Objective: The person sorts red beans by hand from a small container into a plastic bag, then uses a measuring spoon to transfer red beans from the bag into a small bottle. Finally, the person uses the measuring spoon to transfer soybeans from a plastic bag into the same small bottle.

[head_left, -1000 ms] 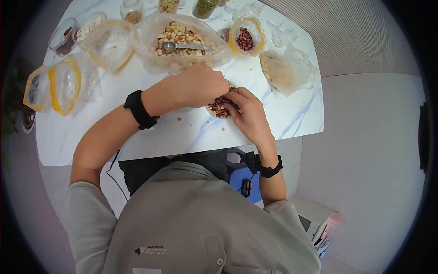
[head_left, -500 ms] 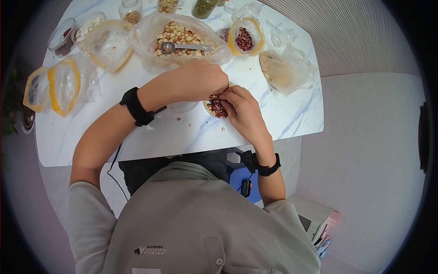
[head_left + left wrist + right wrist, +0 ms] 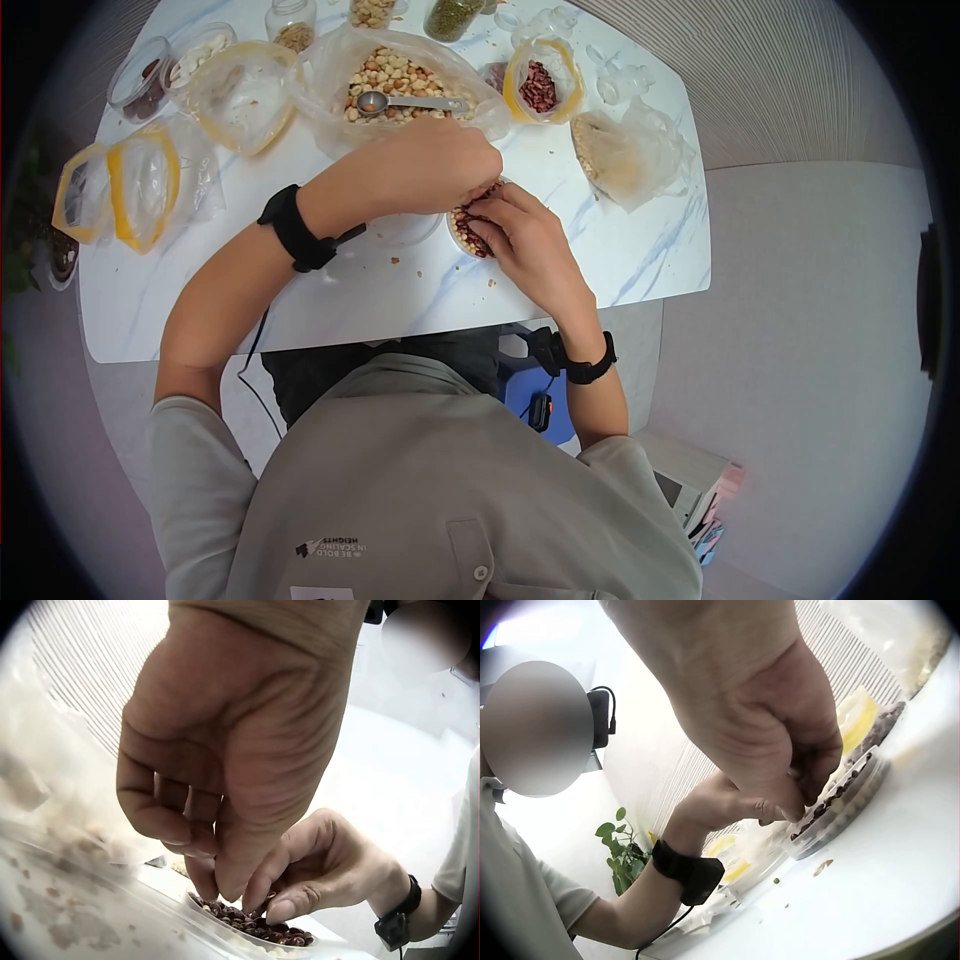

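my right hand [image 3: 530, 240] and left hand [image 3: 435, 168] bend their fingers over red beans [image 3: 259, 930]; i can't tell if either pinches any. the tub [image 3: 838, 826] is well filled, pale bits uncovered at its edge. farther, the bag [image 3: 577, 92] holds more.

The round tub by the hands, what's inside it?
Inside the tub are dark red beans, with pale bits near the edge. The left hand and right hand cover some, and whatever lies under the top layer is hidden.
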Tool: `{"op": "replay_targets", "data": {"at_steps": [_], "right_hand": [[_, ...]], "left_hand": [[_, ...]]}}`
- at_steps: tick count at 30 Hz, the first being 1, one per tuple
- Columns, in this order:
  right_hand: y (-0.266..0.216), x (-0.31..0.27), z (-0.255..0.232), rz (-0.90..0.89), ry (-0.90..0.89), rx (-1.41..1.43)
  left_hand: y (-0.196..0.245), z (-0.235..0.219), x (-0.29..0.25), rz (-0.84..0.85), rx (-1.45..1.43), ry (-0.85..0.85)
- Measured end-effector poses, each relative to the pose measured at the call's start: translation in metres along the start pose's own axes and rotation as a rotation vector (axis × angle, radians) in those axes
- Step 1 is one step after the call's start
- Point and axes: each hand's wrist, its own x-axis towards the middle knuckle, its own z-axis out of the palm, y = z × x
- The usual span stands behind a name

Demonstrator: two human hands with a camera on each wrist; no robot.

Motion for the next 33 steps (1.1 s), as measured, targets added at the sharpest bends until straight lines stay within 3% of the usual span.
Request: {"op": "replay_targets", "data": {"at_steps": [4, 11, 14, 18, 24, 33], "right_hand": [[0.002, 0.003, 0.006, 0.001, -0.050, -0.049], [0.006, 0.001, 0.005, 0.047, -0.066, -0.053], [0.007, -0.002, -0.004, 0.083, 0.012, 0.012], [0.002, -0.005, -0.018, 0.361, 0.030, 0.261], [0.014, -0.010, -0.014, 0.059, 0.010, 0.013], [0.009, -0.003, 0.003, -0.084, -0.053, -0.107]], "left_hand": [[0.003, -0.008, 0.000, -0.015, 0.017, -0.060], [0.001, -0.002, -0.002, 0.006, 0.030, -0.006], [0.002, 0.001, -0.001, 0.007, 0.078, -0.029], [0.006, 0.004, -0.002, 0.004, 0.094, -0.074], [0.012, 0.016, -0.003, 0.011, 0.183, -0.011], [0.010, 0.020, -0.006, 0.080, 0.146, 0.023]]}}
